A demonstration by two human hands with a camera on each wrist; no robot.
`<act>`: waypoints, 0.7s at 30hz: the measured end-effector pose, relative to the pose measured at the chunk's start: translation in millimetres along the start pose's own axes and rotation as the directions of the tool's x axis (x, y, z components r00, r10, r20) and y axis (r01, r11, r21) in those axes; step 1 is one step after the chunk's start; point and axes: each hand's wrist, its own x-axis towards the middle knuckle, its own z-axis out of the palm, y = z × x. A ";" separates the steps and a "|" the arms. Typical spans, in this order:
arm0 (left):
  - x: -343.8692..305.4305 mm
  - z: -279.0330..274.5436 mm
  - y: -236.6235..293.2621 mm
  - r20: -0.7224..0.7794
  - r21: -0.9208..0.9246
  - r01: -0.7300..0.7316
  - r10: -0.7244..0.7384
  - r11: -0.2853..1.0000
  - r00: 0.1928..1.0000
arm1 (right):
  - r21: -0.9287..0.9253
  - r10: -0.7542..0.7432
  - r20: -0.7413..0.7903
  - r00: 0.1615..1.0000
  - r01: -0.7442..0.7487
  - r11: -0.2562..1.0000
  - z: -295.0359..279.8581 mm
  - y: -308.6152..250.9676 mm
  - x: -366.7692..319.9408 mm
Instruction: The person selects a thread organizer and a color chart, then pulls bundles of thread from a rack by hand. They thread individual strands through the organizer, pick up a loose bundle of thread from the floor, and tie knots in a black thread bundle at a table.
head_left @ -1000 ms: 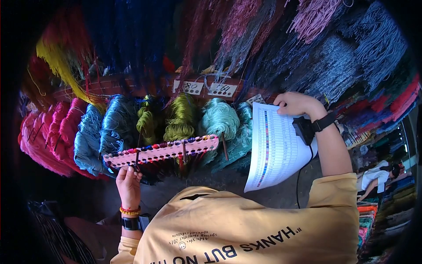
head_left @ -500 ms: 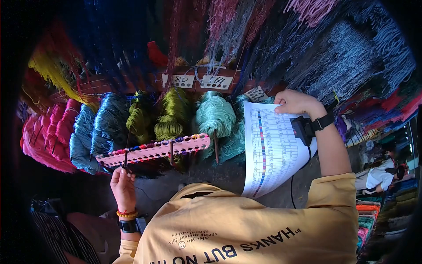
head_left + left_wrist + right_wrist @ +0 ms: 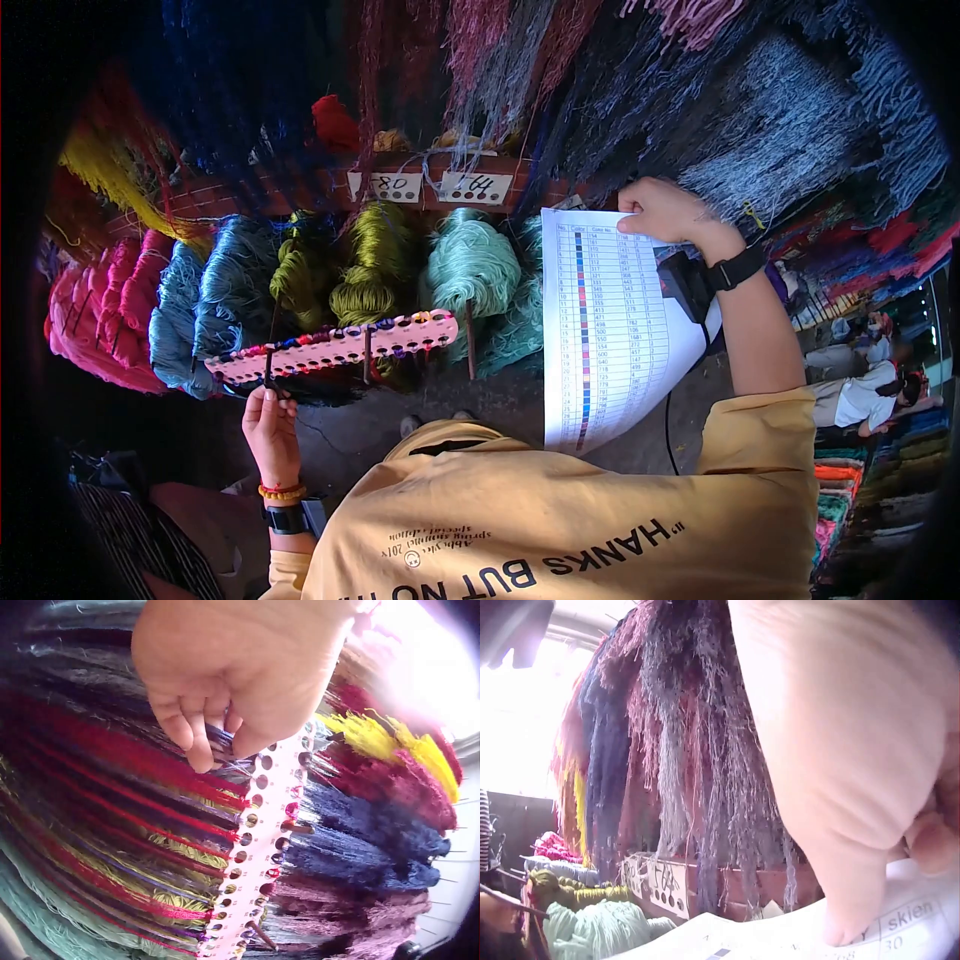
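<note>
Pink holed strip (image 3: 330,351) of threads at one o'clock from the left hand (image 3: 272,430), in the head view.
The strip's far end points to two o'clock; the left hand's curled fingers pinch dark threads (image 3: 220,742) right beside its edge. At three o'clock from the strip hangs a printed sheet (image 3: 615,320), its upper edge pinched between the right hand's (image 3: 672,210) thumb and fingers, the page falling toward seven o'clock from that hand. Beyond the strip, an olive skein (image 3: 372,250) sits at one o'clock, a mint skein (image 3: 470,262) at two.
</note>
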 end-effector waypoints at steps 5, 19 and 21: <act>0.1 2.0 -1.1 -0.020 -0.001 0.001 -0.001 1.000 1.000 | -0.064 -0.030 -0.089 0.996 0.024 0.998 6.7 4.3 14.4; 2.4 -0.3 -4.2 -0.002 0.011 0.024 -0.024 1.000 1.000 | -0.275 -0.064 -0.210 0.976 0.004 0.961 25.8 0.8 6.0; 3.1 -2.1 -4.1 0.016 0.014 0.024 -0.024 1.000 1.000 | -0.287 -0.084 -0.231 0.969 0.015 0.958 30.1 4.2 4.6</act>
